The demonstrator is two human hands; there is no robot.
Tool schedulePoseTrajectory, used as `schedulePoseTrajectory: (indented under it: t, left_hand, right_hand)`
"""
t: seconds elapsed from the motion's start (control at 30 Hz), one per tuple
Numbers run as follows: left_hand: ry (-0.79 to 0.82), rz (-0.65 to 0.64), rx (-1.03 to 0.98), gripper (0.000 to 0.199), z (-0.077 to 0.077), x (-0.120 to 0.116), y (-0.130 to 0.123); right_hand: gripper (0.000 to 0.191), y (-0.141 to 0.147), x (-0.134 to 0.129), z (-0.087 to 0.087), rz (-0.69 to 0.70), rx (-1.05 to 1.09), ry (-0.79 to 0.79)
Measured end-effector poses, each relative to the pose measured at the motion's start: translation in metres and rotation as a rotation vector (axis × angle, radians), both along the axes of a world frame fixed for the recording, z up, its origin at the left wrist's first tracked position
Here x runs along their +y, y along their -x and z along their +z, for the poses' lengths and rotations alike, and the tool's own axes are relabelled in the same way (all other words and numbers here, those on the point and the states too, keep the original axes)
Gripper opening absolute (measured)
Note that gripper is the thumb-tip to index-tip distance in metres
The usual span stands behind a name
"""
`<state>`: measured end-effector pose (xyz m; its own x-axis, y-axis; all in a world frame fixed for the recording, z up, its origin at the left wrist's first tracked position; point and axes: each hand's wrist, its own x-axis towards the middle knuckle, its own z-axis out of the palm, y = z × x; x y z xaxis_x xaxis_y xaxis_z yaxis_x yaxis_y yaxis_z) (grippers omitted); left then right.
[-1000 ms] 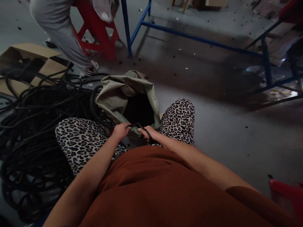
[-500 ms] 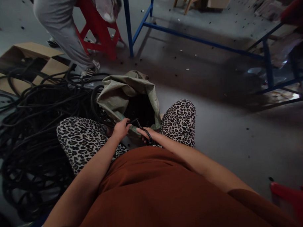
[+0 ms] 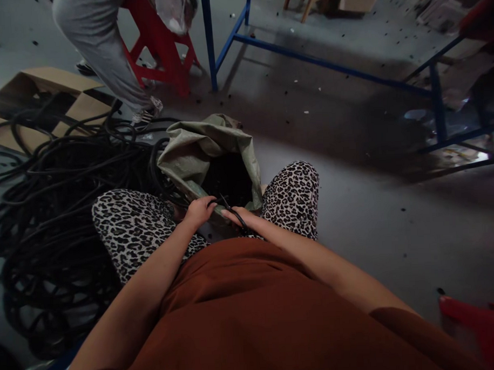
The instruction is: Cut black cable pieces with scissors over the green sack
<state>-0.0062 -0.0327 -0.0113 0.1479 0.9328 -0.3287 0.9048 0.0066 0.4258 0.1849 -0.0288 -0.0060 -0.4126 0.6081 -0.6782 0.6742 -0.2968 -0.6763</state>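
My left hand [image 3: 200,211] is closed around a black rubber strip [image 3: 217,200], whose end sticks out to the right past the fingers. In my right hand [image 3: 243,216] is a pair of scissors [image 3: 240,221] with black handles, its blades pointing up and left to the strip. Whether the blades touch the strip is too small to tell. Both hands are over the near rim of an olive-green sack [image 3: 187,149] standing between my knees. Its mouth gapes, and the dark contents inside are hard to make out.
A tangled heap of long black rubber strips [image 3: 76,180] lies at my left, beside an open cardboard box [image 3: 86,112]. Ahead are a person's leg [image 3: 100,50], a red stool [image 3: 153,42] and a blue metal frame [image 3: 307,59]. Small scraps dot the floor.
My left hand has shifted slightly right, and the strip's end sits a little closer to the scissors. The sack and my legs stay in place.
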Motion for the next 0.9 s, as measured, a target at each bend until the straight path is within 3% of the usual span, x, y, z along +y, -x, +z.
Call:
schedulePoseTrajectory:
  t: [0.17, 0.4, 0.6, 0.9]
  left_hand:
    - [-0.028, -0.022, -0.011, 0.035, -0.003, 0.000, -0.001]
    - [-0.051, -0.059, 0.037, 0.037, 0.000, 0.001, 0.005]
    - [-0.019, -0.099, 0.175, 0.033, 0.008, 0.002, 0.016]
    - [0.027, -0.129, 0.216, 0.031, 0.002, 0.001, 0.016]
  right_hand:
    - [0.049, 0.002, 0.000, 0.003, -0.013, -0.005, 0.046]
    - [0.045, 0.005, 0.003, 0.014, -0.154, -0.011, 0.117]
    - [0.050, -0.001, 0.009, 0.004, -0.136, -0.077, 0.077]
    - [0.050, -0.002, 0.009, -0.009, -0.094, -0.156, 0.079]
